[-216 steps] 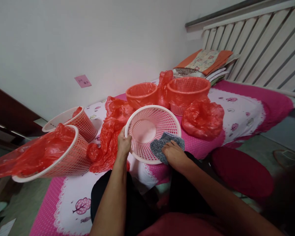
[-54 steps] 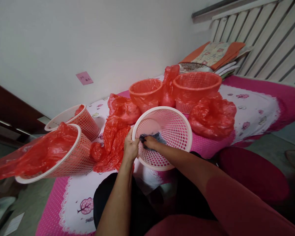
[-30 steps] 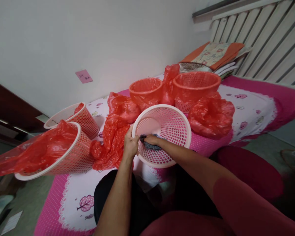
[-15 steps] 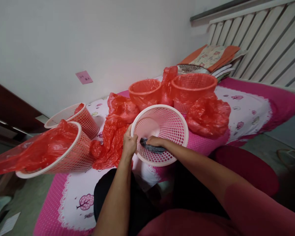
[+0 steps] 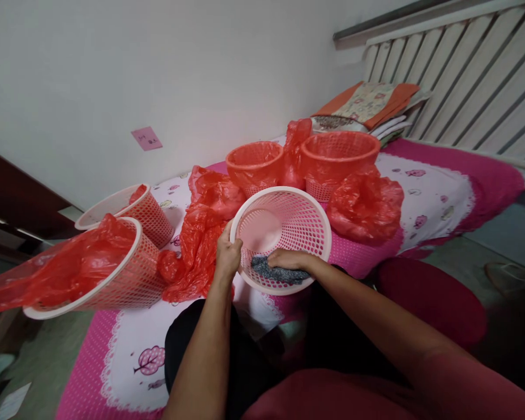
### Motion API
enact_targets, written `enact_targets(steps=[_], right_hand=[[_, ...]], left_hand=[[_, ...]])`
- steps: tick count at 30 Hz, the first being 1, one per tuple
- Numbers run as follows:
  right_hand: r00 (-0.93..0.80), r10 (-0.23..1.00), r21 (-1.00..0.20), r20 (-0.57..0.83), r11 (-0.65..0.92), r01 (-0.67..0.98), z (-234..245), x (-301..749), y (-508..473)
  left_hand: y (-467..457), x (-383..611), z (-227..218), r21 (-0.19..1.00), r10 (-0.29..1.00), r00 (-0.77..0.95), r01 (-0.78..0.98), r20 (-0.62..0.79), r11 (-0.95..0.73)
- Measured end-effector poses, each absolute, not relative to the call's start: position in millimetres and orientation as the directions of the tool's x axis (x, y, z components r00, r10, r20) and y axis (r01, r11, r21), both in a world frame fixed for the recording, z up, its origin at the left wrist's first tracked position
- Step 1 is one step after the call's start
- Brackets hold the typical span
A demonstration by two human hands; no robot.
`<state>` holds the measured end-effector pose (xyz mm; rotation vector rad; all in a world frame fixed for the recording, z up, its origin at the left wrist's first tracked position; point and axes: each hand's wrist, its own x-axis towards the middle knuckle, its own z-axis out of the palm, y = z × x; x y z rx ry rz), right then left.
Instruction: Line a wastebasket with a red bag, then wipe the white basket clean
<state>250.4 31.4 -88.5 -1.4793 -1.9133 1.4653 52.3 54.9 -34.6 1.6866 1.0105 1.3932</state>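
A pale pink perforated plastic basket (image 5: 304, 216) is tilted with its open mouth toward me. My left hand (image 5: 228, 252) grips its left rim, the thumb over the edge. Inside, my right hand (image 5: 289, 259) presses a dark grey speckled cloth (image 5: 277, 273) against the lower wall. The fingers lie over the cloth and partly hide it. Just left of this basket lies a crumpled red plastic bag (image 5: 199, 245). Behind it stand a red-lined basket (image 5: 254, 175) and a larger red-lined basket (image 5: 339, 154).
Two pink baskets stand at the left; the nearer basket (image 5: 144, 274) has a red bag spilling over its rim. Another red bag (image 5: 367, 207) bulges at the right. The patterned bedspread (image 5: 131, 344) lies beneath. A dark red stool (image 5: 433, 303) is at the right, folded bedding (image 5: 371, 105) behind.
My right hand has shifted slightly right inside the basket with the cloth, and its fingers lie flatter over it. More of the cloth shows. My left hand keeps its hold on the rim.
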Motion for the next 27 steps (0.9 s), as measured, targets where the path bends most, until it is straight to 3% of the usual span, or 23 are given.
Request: enact_targets(steps=[12, 14, 17, 20, 23, 27], right_hand=[[-0.567, 0.799, -0.965, -0.198, -0.058, 0.255, -70, 259, -13], [-0.46, 0.873, -0.981, -0.162, -0.093, 0.168, -71, 270, -11], [-0.122, 0.988, -0.995, -0.094, -0.09, 0.035, -71, 284, 3], [0.157, 0.987, -0.998, 0.013, 0.003, 0.063, -65, 291, 26], [0.215, 0.976, -0.984, 0.048, 0.009, 0.179, -60, 283, 54], [0.167, 0.984, -0.964, -0.063, -0.104, 0.245, -74, 252, 89]], left_hand=[[51, 52, -32, 0.884, 0.898, 0.118, 0.16, 0.424, -0.439], [52, 52, -34, 0.886, 0.9, 0.109, 0.159, 0.423, -0.436], [53, 52, -36, 0.891, 0.901, 0.106, 0.143, 0.42, -0.432], [55, 52, -37, 0.896, 0.906, 0.096, 0.137, 0.412, -0.422], [56, 53, -38, 0.898, 0.907, 0.087, 0.128, 0.413, -0.421], [56, 53, -39, 0.897, 0.902, 0.105, 0.104, 0.419, -0.429]])
